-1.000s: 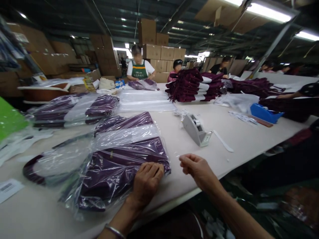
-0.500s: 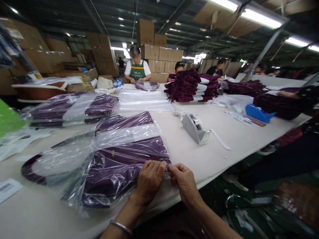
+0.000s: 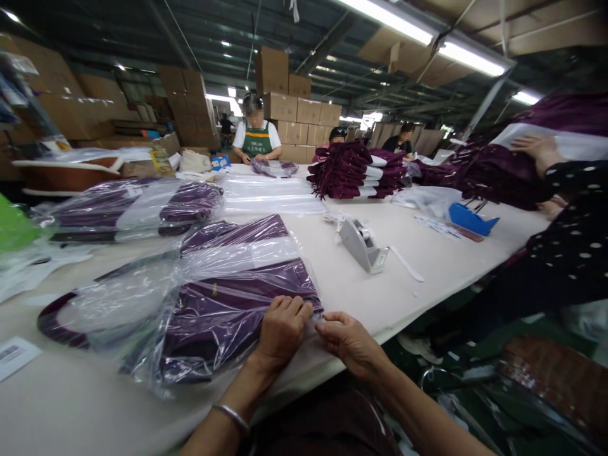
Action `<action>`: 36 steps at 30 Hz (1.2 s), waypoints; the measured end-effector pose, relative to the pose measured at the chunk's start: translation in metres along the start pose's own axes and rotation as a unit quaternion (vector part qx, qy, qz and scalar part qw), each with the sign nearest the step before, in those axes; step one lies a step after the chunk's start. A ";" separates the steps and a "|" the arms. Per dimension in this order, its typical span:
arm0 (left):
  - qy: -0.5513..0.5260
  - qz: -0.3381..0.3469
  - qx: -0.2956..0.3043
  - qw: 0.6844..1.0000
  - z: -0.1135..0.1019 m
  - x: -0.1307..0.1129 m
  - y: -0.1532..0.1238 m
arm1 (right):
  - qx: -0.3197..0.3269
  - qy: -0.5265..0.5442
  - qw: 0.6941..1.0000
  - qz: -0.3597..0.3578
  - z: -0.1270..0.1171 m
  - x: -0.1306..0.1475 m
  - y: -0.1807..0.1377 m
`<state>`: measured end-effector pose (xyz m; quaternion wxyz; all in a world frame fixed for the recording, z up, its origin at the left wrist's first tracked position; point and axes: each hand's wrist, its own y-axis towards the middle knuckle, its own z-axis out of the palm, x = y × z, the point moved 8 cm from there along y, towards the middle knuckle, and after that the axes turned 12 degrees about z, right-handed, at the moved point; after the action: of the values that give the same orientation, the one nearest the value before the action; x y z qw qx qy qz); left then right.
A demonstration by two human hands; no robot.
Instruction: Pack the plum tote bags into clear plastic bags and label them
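Note:
In front of me on the table lies a folded purple garment in a clear plastic bag (image 3: pixel 237 291), with a white band across it and a strap loop at its left end. My left hand (image 3: pixel 285 326) is closed on the bag's near right corner, fingers curled over the plastic. Just right of it, my right hand (image 3: pixel 344 339) pinches the edge of the same corner between thumb and fingers. The fingertips partly hide what they grip. A grey tape dispenser (image 3: pixel 363 247) stands beyond my right hand, a white strip (image 3: pixel 406 264) beside it.
More bagged purple garments (image 3: pixel 137 206) lie behind on the left, near flat clear bags (image 3: pixel 273 193). A purple garment stack (image 3: pixel 356 170) and a blue dispenser (image 3: pixel 472 220) stand farther right. A co-worker in a dotted sleeve (image 3: pixel 584 196) handles garments at right; another in a green apron (image 3: pixel 258 142) stands opposite.
My view has shifted slightly. At right, the co-worker in the dotted sleeve has come closer, with a purple pile raised in their arms. My hands remain at the bag's corner.

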<state>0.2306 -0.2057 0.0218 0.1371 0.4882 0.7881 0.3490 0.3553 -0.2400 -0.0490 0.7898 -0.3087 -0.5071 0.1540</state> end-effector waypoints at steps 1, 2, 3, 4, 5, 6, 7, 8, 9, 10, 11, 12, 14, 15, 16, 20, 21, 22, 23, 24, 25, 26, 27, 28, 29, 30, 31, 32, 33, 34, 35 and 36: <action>-0.007 -0.010 -0.001 1.000 -0.003 0.002 0.001 | 0.003 0.001 1.000 -0.002 0.001 0.000 -0.002; -0.015 -0.021 0.000 1.000 -0.005 0.005 0.002 | 0.007 -0.002 1.000 -0.011 0.002 0.002 -0.002; -0.025 -0.034 0.003 0.999 -0.007 0.008 0.004 | 0.013 -0.012 0.999 -0.029 0.003 0.004 -0.002; -0.038 -0.049 0.009 0.998 -0.009 0.011 0.005 | 0.015 -0.029 0.998 -0.054 0.005 0.007 -0.002; -0.053 -0.064 0.016 0.996 -0.010 0.014 0.006 | 0.010 -0.052 0.995 -0.085 0.006 0.011 -0.001; -0.071 -0.078 0.025 0.994 -0.010 0.017 0.006 | 0.000 -0.080 0.990 -0.120 0.006 0.016 0.000; -0.090 -0.092 0.034 0.991 -0.010 0.020 0.007 | -0.013 -0.111 0.981 -0.156 0.007 0.021 0.000; -0.108 -0.106 0.041 0.988 -0.011 0.023 0.007 | -0.029 -0.141 0.971 -0.193 0.008 0.026 -0.001; -0.125 -0.120 0.045 0.984 -0.011 0.026 0.008 | -0.046 -0.173 0.958 -0.226 0.010 0.030 -0.002; -0.140 -0.134 0.048 0.980 -0.012 0.030 0.008 | -0.064 -0.204 0.942 -0.258 0.012 0.034 -0.004; -0.154 -0.148 0.047 0.976 -0.013 0.034 0.008 | -0.083 -0.236 0.923 -0.292 0.014 0.039 -0.006; -0.169 -0.161 0.044 0.971 -0.014 0.038 0.007 | -0.101 -0.268 0.900 -0.328 0.016 0.044 -0.009; -0.204 -0.181 0.036 0.962 -0.018 0.047 0.006 | -0.125 -0.340 0.839 -0.407 0.024 0.056 -0.017; -0.222 -0.188 0.030 0.956 -0.020 0.050 0.004 | -0.126 -0.381 0.799 -0.448 0.030 0.062 -0.021; -0.238 -0.192 0.025 0.952 -0.022 0.054 0.003 | -0.119 -0.424 0.753 -0.489 0.037 0.067 -0.025; -0.266 -0.189 0.022 0.945 -0.026 0.055 -0.007 | -0.072 -0.564 0.517 -0.641 0.062 0.081 -0.044; -0.263 -0.185 0.024 0.947 -0.026 0.052 -0.010 | -0.059 -0.575 0.465 -0.671 0.066 0.083 -0.049; -0.254 -0.179 0.025 0.950 -0.026 0.048 -0.012 | -0.043 -0.579 0.425 -0.695 0.069 0.084 -0.053; -0.240 -0.170 0.024 0.956 -0.026 0.042 -0.014 | -0.021 -0.581 0.396 -0.710 0.072 0.084 -0.055; -0.218 -0.158 0.023 0.963 -0.026 0.035 -0.015 | 0.003 -0.583 0.380 -0.718 0.075 0.083 -0.056; -0.192 -0.145 0.021 0.971 -0.027 0.027 -0.016 | 0.026 -0.585 0.374 -0.719 0.077 0.081 -0.056; -0.161 -0.132 0.022 0.978 -0.027 0.019 -0.016 | 0.044 -0.584 0.376 -0.719 0.079 0.078 -0.054; -0.128 -0.123 0.022 0.984 -0.027 0.012 -0.015 | 0.054 -0.578 0.384 -0.718 0.080 0.074 -0.052; -0.094 -0.114 0.016 0.989 -0.028 0.006 -0.015 | 0.059 -0.571 0.398 -0.716 0.080 0.069 -0.050; -0.064 -0.103 0.006 0.993 -0.029 -0.001 -0.015 | 0.059 -0.562 0.414 -0.714 0.079 0.062 -0.049; -0.042 -0.087 -0.007 0.995 -0.031 -0.007 -0.016 | 0.057 -0.556 0.431 -0.709 0.077 0.055 -0.047; -0.031 -0.063 -0.021 0.997 -0.031 -0.014 -0.018 | 0.058 -0.558 0.445 -0.698 0.075 0.046 -0.046; -0.028 -0.030 -0.033 0.999 -0.032 -0.021 -0.021 | 0.062 -0.571 0.455 -0.681 0.074 0.037 -0.046; -0.030 0.005 -0.042 0.999 -0.032 -0.029 -0.026 | 0.071 -0.592 0.458 -0.659 0.074 0.028 -0.047; -0.035 0.040 -0.051 0.997 -0.033 -0.037 -0.033 | 0.086 -0.616 0.459 -0.635 0.074 0.022 -0.051; -0.044 0.066 -0.056 0.995 -0.035 -0.043 -0.042 | 0.113 -0.638 0.463 -0.605 0.076 0.018 -0.057; -0.058 0.079 -0.058 0.994 -0.037 -0.048 -0.052 | 0.157 -0.656 0.472 -0.567 0.079 0.018 -0.064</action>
<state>0.1983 -0.2776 0.0071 0.1824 0.5592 0.7163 0.3753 0.2880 -0.2525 0.0277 0.1763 0.3673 -0.9085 -0.0931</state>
